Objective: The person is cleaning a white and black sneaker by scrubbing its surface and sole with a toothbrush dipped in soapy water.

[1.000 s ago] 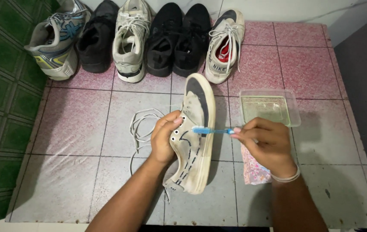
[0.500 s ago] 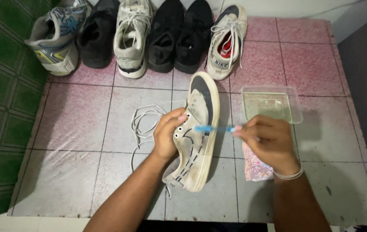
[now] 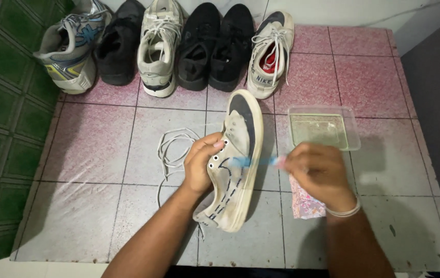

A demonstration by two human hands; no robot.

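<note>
A dirty off-white sneaker (image 3: pixel 238 154) with a dark side patch and no lace stands tilted on its side in the middle of the tiled table. My left hand (image 3: pixel 202 164) grips its upper by the eyelets. My right hand (image 3: pixel 320 175) holds a blue toothbrush (image 3: pixel 256 161), whose bristle head rests on the sneaker's side near the sole. The brush looks blurred.
A loose white shoelace (image 3: pixel 171 152) lies left of the sneaker. A clear plastic tub (image 3: pixel 325 128) of cloudy liquid stands to the right, with a pink patterned cloth (image 3: pixel 305 198) below it. Several shoes (image 3: pixel 178 46) line the back edge. A green tiled wall (image 3: pixel 3 113) runs along the left.
The toothbrush has shifted slightly along the sneaker's side and now looks blurred. My left hand keeps its hold and the sneaker stays in place.
</note>
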